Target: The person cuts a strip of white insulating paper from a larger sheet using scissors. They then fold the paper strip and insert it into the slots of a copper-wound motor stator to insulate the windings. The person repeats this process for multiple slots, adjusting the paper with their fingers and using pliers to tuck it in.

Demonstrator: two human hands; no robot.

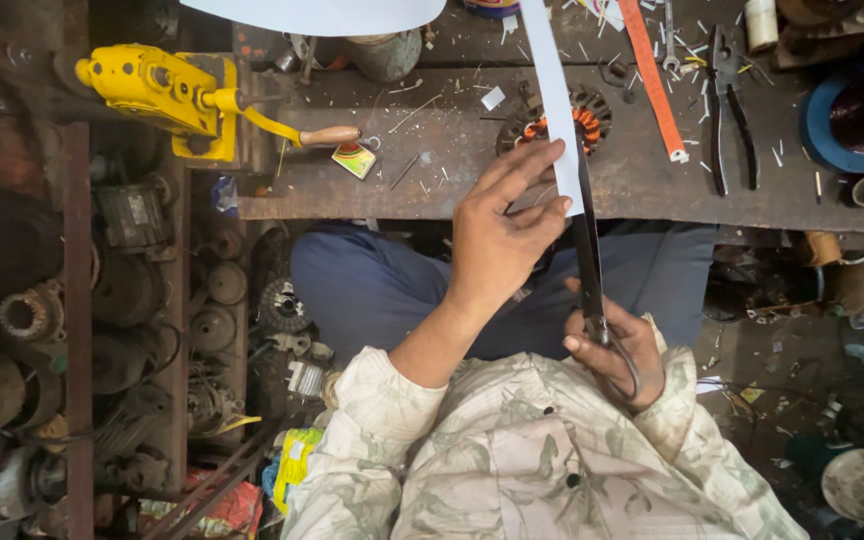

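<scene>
The head view showed a person seated at a dark workbench [652, 190], cutting a long white paper strip [552, 110] with black scissors [589, 262]. The left hand [500, 235] pinched the lower end of the strip between thumb and fingers, holding it flat just above the bench edge. The right hand [620, 350] was closed around the scissor handles near the chest, and the blades pointed up along the right edge of the strip; whether the blades were apart or together I could not tell, since they looked like one dark line. The strip ran upward to a wide white sheet [322, 14] at the top of the picture, so I judged that the cut was only near its beginning and most of the length was left. Behind the strip lay a motor stator with orange windings [582, 120], and black pliers [730, 110] rested well apart on the right.
</scene>
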